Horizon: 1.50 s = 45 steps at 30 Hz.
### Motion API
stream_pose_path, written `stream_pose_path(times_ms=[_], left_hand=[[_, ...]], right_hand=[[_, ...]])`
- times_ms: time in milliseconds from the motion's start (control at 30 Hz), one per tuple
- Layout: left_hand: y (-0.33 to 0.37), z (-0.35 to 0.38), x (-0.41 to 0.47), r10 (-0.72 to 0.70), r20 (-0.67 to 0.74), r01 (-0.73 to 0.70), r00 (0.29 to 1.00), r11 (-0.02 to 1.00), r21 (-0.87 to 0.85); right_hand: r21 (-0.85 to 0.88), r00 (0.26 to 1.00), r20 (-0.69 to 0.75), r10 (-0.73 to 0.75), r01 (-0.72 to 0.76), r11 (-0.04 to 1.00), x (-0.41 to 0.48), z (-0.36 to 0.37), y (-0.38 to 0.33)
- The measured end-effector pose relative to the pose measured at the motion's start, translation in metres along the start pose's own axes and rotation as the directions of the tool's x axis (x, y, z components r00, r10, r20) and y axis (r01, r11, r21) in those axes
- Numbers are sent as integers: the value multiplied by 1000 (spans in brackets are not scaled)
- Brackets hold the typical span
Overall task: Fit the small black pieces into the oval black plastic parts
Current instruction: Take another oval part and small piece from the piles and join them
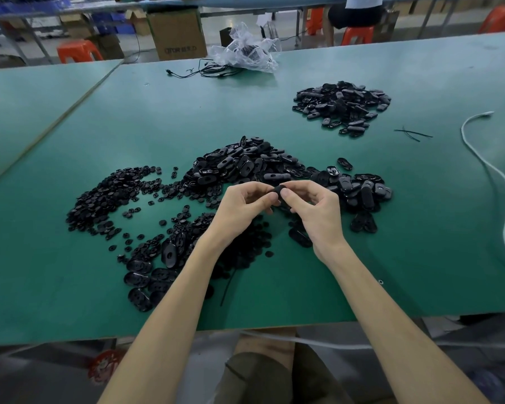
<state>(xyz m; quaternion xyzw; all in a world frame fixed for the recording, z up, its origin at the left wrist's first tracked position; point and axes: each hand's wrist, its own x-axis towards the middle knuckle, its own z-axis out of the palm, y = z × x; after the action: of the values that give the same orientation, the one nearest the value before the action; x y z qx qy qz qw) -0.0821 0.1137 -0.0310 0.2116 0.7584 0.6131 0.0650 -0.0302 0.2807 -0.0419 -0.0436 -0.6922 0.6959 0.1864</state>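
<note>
Pinching oval part [279, 193] (perhaps upright), left hand [243, 206] meets right hand [314, 209].

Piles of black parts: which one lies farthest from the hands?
The separate pile far back on the right, toward the plastic bag. All the others lie close around the left hand and right hand.
</note>
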Motion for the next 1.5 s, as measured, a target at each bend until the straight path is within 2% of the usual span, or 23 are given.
stream_pose_path(times_ms=[300, 533, 833, 1067, 1200, 1333, 1500], left_hand=[[-1, 0, 0, -9, -17, 9, 1000, 1000, -25], [1, 0, 0, -27, -73, 18, 997, 993, -117], [0, -3, -1, -45, -111, 21, 993, 977, -213], [1, -4, -3, 19, -12, -21, 1000, 977, -213], [3, -3, -3, 19, -38, -26, 999, 979, -202], [3, -2, -4, 19, -28, -23, 999, 988, -151], [4, -3, -4, -4, -81, -9, 997, 987, -159]], right_hand=[[15, 1000, 13, 10, -10, 1000, 0, -1, -1], [9, 999, 35, 14, -15, 1000, -1, -1, -1], [-89, 996, 77, 41, -34, 995, -2, 1, -1], [-132, 995, 87, 45, -34, 991, -3, 1, -1], [-144, 996, 92, 2, 11, 990, -3, 2, -1], [-31, 999, 43, 22, -21, 999, -3, 2, 0], [-73, 999, 37, 26, -23, 997, -2, 2, 1]])
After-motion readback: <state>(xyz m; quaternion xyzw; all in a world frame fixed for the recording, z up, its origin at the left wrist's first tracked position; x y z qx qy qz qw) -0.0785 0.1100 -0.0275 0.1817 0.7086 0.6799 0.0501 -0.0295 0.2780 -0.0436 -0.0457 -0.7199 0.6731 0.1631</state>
